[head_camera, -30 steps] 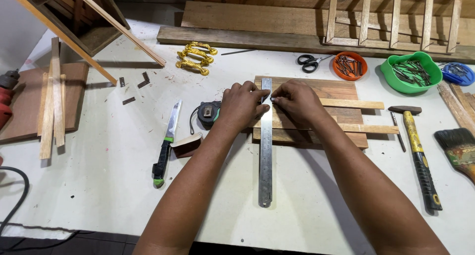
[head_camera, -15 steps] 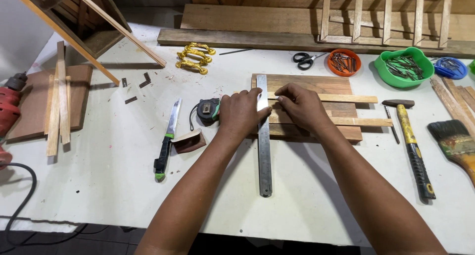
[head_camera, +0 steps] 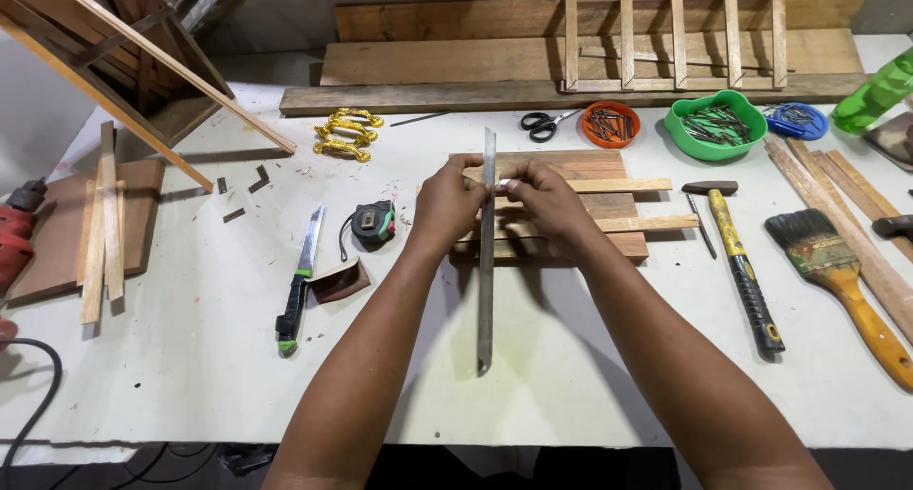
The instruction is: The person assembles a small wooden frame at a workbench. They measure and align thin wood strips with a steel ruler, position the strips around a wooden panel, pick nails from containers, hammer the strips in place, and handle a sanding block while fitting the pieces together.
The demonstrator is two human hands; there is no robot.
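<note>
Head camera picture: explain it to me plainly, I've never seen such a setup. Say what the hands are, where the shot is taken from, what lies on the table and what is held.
There is no machine here. A person wears a camera on the head, so you look down along their own arms. The left hand and right hand both grip a long steel ruler laid across thin wooden strips on a board. On the white table lie a knife, tape measure, hammer, paintbrush, scissors, an orange bowl and a green bowl of nails, and yellow handles.
</note>
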